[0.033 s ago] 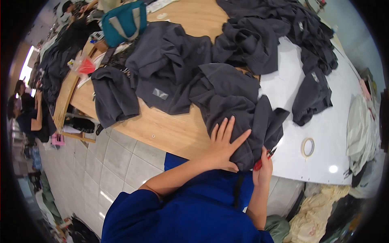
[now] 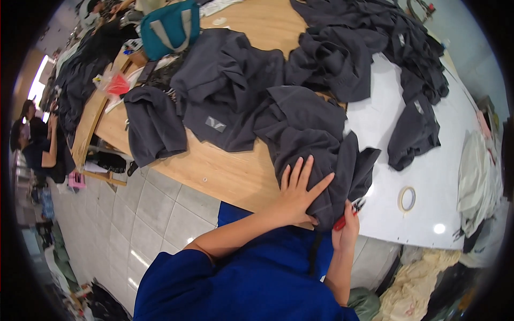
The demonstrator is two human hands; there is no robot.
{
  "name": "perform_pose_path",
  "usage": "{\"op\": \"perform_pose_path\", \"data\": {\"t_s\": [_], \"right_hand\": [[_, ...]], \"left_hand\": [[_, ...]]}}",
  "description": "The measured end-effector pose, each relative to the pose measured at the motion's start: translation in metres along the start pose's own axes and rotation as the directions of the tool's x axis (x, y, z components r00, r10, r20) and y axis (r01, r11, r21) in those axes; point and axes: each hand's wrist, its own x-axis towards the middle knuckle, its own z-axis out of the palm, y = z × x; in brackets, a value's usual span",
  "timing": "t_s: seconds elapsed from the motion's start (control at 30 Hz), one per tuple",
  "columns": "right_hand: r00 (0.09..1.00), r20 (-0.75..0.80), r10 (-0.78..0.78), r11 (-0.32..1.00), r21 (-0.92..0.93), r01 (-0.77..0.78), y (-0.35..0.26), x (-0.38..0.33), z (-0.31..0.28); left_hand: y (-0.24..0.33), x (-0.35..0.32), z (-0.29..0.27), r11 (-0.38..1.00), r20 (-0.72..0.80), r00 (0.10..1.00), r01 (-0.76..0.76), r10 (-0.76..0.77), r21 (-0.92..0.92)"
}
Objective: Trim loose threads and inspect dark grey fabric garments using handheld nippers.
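Note:
A dark grey garment (image 2: pixel 302 136) lies bunched over the near edge of the table. My left hand (image 2: pixel 297 192) rests flat on its lower part, fingers spread. At the garment's right side, my right hand (image 2: pixel 347 227) is closed round a pair of red-handled thread snips (image 2: pixel 339 222). Their metal blades point up and to the right, beside a loose flap of the dark cloth. Part of the handle is hidden by the fingers. To the left is another dark grey garment (image 2: pixel 225 80) with a small light patch, and a smaller dark piece (image 2: pixel 152 125).
More dark garments (image 2: pixel 337 59) are heaped at the back. A tape roll (image 2: pixel 407 198) lies on the white board (image 2: pixel 375 230) at right. A teal bag (image 2: pixel 170 32) stands at the back left. Cream cloth (image 2: pixel 417 283) is piled below the right edge. A person (image 2: pixel 40 144) is at far left.
The snips' blades show more clearly now, and their red handle has turned a little in my right hand. My left hand keeps its place on the garment. The whole view has shifted slightly.

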Motion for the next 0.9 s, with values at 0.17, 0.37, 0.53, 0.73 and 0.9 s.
{"op": "perform_pose_path", "data": {"t_s": [0.17,0.37,0.53,0.73,0.9], "right_hand": [[0.842,0.538,-0.047,0.999,0.031,0.036,-0.015,-0.021,-0.017],[0.877,0.390,-0.279,0.959,0.164,0.232,-0.051,-0.007,-0.006],[0.957,0.171,-0.234,0.965,0.156,0.209,-0.059,-0.003,-0.011],[0.998,-0.049,-0.051,0.998,0.020,0.052,-0.038,-0.002,-0.015],[0.991,-0.130,-0.016,1.000,-0.016,0.014,-0.027,-0.002,-0.019]], "left_hand": [[-0.025,-0.001,0.000,0.978,-0.110,0.988,-0.128,0.111,-0.165],[-0.016,0.014,-0.082,0.078,0.092,0.872,0.147,-0.482,-0.986],[-0.051,0.041,-0.174,-0.079,-0.112,0.590,-0.288,-0.800,-0.954],[-0.148,0.077,-0.234,-0.093,-0.312,0.570,-0.570,-0.760,-0.816],[-0.155,0.077,-0.177,0.070,-0.286,0.607,-0.354,-0.741,-0.933]]}}
